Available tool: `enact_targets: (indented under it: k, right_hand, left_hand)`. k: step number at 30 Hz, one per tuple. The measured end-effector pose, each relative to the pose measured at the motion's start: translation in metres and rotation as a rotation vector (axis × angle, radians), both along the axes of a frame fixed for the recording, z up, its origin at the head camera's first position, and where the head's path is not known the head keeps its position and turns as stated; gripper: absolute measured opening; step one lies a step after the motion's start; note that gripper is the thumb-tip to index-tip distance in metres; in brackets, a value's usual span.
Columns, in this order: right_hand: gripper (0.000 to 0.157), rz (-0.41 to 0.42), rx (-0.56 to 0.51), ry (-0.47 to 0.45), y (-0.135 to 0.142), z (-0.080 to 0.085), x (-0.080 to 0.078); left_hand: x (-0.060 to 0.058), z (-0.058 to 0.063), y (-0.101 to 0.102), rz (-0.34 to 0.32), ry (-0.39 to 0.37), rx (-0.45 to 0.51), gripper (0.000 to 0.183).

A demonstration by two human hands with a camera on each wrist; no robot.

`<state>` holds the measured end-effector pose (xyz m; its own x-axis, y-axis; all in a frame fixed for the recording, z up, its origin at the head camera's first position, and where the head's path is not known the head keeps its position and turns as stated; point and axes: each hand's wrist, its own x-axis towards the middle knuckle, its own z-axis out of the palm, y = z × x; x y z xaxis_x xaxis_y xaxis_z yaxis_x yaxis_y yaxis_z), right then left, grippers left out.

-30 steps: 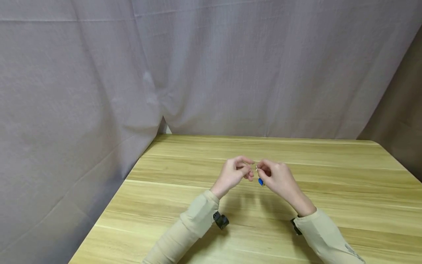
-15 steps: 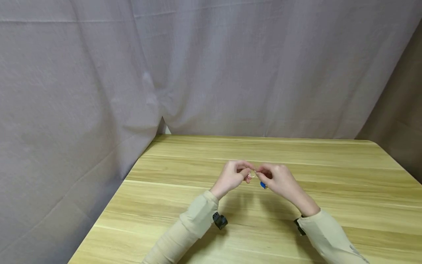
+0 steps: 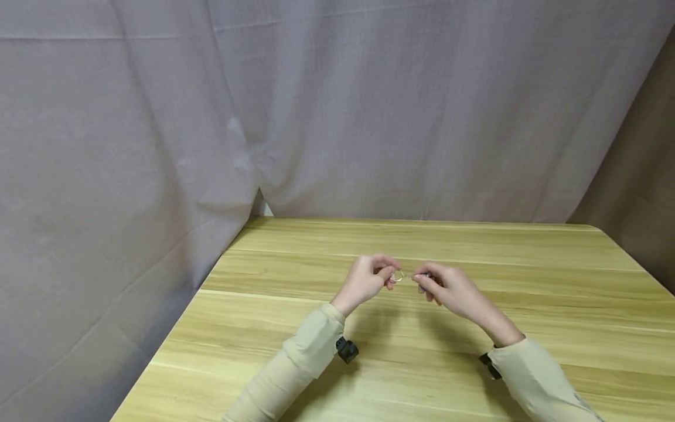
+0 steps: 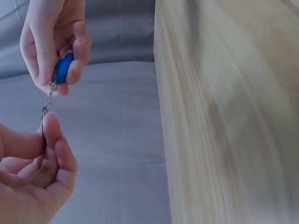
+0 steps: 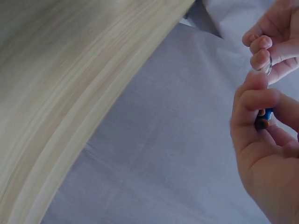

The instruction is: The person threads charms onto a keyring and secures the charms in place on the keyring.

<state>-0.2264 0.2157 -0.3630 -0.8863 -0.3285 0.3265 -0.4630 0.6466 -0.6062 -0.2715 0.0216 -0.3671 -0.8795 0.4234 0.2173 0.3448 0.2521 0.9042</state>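
Note:
A keychain stretches between both hands above the table. Its metal split ring [image 4: 43,122] is pinched between the thumb and fingers of my left hand [image 3: 365,281]. From the ring a short silver chain [image 4: 49,97] runs across to a small blue charm [image 4: 63,69] with an orange part. My right hand [image 3: 454,292] grips the charm at its chain end, thumb against the fingers. In the right wrist view, the fingers partly cover the charm [image 5: 264,119], so its full shape is hidden. The chain looks nearly taut.
Below the hands lies a wood-grain table [image 3: 253,328]. Grey curtain fabric [image 3: 348,117] hangs behind it and along its left side. A small black camera [image 3: 347,350] sits at the left wrist, another black device [image 3: 490,366] at the right.
One second ago the left fingers were apart from the keychain; now they pinch its ring. My right hand has shifted slightly right, and the charm, which hung below it, is now within its fingers.

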Motion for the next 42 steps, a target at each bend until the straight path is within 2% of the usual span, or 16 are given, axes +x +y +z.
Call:
enact_targets:
  k: [5,10,13,17,21,26,31,34,39,42]
  right_hand:
    - [0.017,0.068,-0.053,-0.017,0.007,-0.001,-0.003]
    - [0.024,0.119,-0.098,-0.112,0.013,-0.001,-0.008]
    - [0.023,0.088,-0.095,-0.152,0.015,-0.001,-0.012]
    - [0.017,-0.005,-0.059,-0.156,0.018,-0.002,-0.019]
    - [0.012,-0.034,-0.006,-0.161,0.021,-0.006,-0.027]
    - [0.008,0.027,0.041,-0.233,0.02,-0.014,-0.034]
    - [0.008,0.093,0.11,-0.309,0.015,-0.024,-0.036]
    - [0.005,0.116,0.158,-0.359,0.011,-0.029,-0.035]
    - [0.004,0.126,0.19,-0.412,0.007,-0.034,-0.034]
    - [0.005,0.121,0.203,-0.414,0.005,-0.035,-0.035]
  left_hand:
    - [-0.004,-0.002,-0.002,-0.001,-0.021,-0.002,0.017]
    - [-0.008,-0.001,-0.004,-0.02,-0.053,-0.056,0.017]
    - [-0.012,-0.002,-0.004,-0.035,-0.072,-0.077,0.017]
    - [-0.018,-0.004,-0.003,-0.047,-0.091,-0.106,0.017]
    - [-0.027,-0.007,-0.002,-0.07,-0.091,-0.173,0.017]
    - [-0.034,-0.014,0.001,-0.081,-0.105,-0.298,0.016]
    - [-0.034,-0.021,0.006,-0.085,-0.115,-0.505,0.009]
    - [-0.032,-0.025,0.008,-0.096,-0.115,-0.583,0.007]
    - [-0.031,-0.029,0.011,-0.101,-0.124,-0.613,0.007]
    - [-0.032,-0.031,0.014,-0.1,-0.122,-0.633,0.006]
